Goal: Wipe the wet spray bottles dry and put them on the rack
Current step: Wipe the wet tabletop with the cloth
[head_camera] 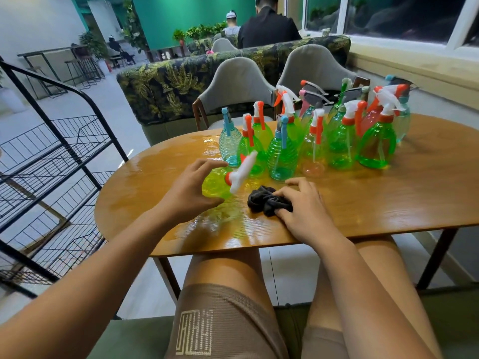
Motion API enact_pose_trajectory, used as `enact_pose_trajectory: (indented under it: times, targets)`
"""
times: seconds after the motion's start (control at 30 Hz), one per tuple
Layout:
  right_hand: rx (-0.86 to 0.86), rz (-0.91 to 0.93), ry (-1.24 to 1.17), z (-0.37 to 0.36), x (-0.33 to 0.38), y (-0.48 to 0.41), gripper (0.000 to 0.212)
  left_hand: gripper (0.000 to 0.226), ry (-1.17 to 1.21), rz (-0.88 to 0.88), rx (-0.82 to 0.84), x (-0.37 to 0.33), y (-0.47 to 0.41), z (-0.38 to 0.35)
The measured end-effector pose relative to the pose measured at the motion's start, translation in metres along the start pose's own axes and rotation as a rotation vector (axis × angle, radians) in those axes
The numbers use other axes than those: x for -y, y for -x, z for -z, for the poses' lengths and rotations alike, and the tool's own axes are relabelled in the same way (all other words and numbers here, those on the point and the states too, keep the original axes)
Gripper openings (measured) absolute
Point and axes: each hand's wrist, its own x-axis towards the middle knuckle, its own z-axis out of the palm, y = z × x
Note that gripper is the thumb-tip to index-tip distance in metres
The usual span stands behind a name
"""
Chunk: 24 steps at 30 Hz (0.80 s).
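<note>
Green bottle (215, 183) lies beside left hand (190, 191); right hand (304, 207) grips cloth (261, 200).

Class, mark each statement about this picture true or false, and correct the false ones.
1. The right hand grips a dark cloth. True.
2. The rack stands on the person's right. False: it is on the left.
3. One green bottle lies tipped by the left hand. True.
4. The table is dry. False: water shines on its near-left part.
5. Every standing bottle is green. False: a blue bottle stands at the left end of the group.
</note>
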Motion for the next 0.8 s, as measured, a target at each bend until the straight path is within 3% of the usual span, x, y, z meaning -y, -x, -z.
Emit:
enact_pose_trajectory:
  times: [0.17, 0.37, 0.63, 0.8]
  targets:
    - [0.115, 0.076, -0.041, 0.000, 0.003, -0.004, 0.017, 0.079, 0.344, 0.171, -0.047, -0.009, 0.006, -0.023]
    - [0.195, 0.020, -0.082, 0.004, 0.013, -0.002, 0.020, 0.069, 0.595, 0.266, -0.058, -0.019, 0.011, -0.044]
    - [0.062, 0.020, -0.177, 0.003, 0.016, 0.001, 0.042, 0.082, 0.603, 0.282, -0.133, -0.026, 0.017, -0.060]
    - [-0.197, 0.086, -0.312, 0.002, 0.022, 0.004, 0.039, 0.077, 0.511, 0.234, -0.176, -0.031, 0.019, -0.071]
